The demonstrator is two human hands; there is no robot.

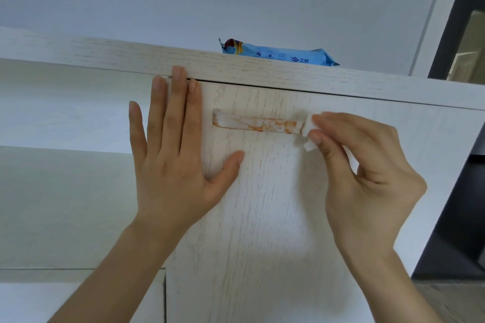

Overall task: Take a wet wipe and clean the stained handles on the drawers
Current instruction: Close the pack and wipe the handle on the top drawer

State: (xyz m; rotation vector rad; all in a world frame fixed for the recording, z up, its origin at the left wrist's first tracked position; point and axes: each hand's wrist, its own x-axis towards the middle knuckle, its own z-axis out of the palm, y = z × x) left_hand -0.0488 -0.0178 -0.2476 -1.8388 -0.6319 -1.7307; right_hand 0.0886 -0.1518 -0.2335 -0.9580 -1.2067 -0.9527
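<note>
A pale wood drawer front (262,204) carries a horizontal bar handle (252,124) smeared with orange stains, heaviest toward its right half. My right hand (364,173) pinches a folded white wet wipe (307,130) between thumb and fingertips and holds it against the handle's right end. My left hand (173,149) lies flat on the drawer front just left of the handle, fingers straight and pointing up, thumb spread out below the handle.
A blue pack of wet wipes (278,54) lies on the cabinet top (105,56) above the drawer. An open shelf recess (65,113) is at the left. A dark frame (456,21) runs along the right edge, with a white wall behind.
</note>
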